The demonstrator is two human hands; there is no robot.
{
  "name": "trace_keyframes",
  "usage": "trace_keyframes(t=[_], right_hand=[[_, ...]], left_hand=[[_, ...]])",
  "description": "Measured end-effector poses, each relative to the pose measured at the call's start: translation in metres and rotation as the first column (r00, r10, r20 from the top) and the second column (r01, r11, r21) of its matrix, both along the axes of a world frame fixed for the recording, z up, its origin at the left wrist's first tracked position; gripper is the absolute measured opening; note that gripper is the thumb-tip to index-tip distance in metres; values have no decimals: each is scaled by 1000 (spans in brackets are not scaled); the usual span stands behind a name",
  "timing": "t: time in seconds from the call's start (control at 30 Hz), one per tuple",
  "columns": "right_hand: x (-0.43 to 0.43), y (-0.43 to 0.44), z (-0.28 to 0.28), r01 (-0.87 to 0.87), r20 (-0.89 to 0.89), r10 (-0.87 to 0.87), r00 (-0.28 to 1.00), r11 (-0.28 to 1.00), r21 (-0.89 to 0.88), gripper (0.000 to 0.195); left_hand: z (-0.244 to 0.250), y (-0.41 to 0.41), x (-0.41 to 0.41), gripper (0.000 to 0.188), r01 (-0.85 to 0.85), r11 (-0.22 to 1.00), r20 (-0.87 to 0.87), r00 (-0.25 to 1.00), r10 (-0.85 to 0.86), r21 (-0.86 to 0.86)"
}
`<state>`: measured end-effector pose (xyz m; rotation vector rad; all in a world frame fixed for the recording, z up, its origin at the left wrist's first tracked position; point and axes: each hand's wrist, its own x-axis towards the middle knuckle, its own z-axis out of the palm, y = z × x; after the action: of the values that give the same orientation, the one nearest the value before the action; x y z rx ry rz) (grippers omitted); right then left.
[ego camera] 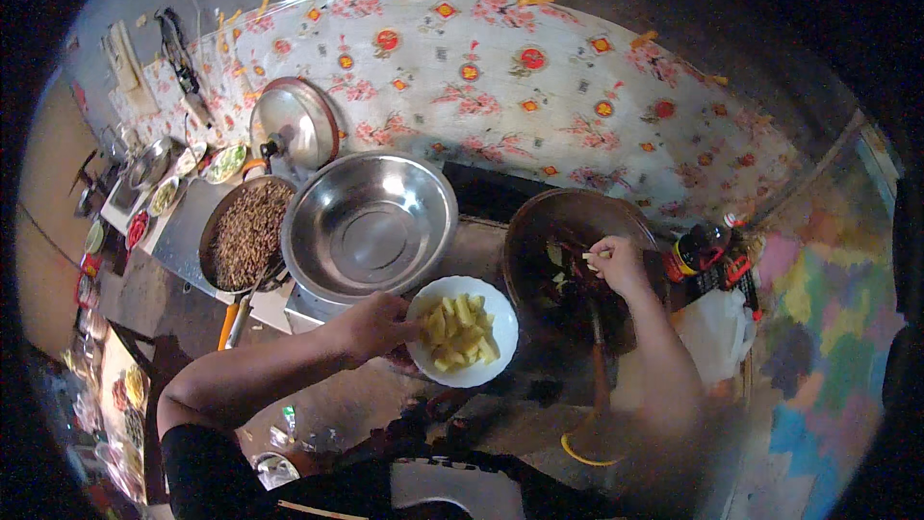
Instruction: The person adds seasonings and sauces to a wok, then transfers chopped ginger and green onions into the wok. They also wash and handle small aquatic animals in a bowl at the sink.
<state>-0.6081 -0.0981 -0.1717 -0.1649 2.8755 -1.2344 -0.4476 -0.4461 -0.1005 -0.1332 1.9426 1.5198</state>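
My left hand [382, 328] grips the rim of a white bowl [507, 336] with scalloped edge, filled with pale yellow cut pieces [462, 328], perhaps potato. Over a large dark wok [516, 260] on the right, my right hand [617, 263] pinches one or two pale pieces between its fingertips. Some pale pieces and dark bits lie inside the wok, though its contents are dim. A long-handled utensil [599, 368] leans out of the wok towards me.
A wide steel basin [368, 235] stands left of the wok, beside a frying pan of brown food [249, 231]. A steel lid [292, 123] leans at the wall. Small dishes, such as one of red pieces [137, 227], stand farther left. Right of the wok is a dark sauce bottle [700, 245].
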Motion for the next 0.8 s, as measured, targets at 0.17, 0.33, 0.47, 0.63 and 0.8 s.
trace_keyframes(t=[0.17,0.33,0.47,0.63,0.8], right_hand=[[-1,-1,10,26,-186,49,981,925,380,29],[44,-92,82,183,-415,84,906,806,562,27],[131,-237,133,-153,-568,324,757,932,329,22],[213,-435,132,-510,-398,559,727,828,231,32],[213,-601,65,-780,143,831,538,555,-289,27]], left_hand=[[-1,-40,32,30,24,999,-47,999,-23,37],[5,-114,67,27,-64,987,-107,991,80,148],[1,-199,97,24,-209,960,-170,956,241,184],[3,-332,152,23,-327,922,-148,921,360,208],[-4,-452,201,24,-460,867,-124,865,487,193]])
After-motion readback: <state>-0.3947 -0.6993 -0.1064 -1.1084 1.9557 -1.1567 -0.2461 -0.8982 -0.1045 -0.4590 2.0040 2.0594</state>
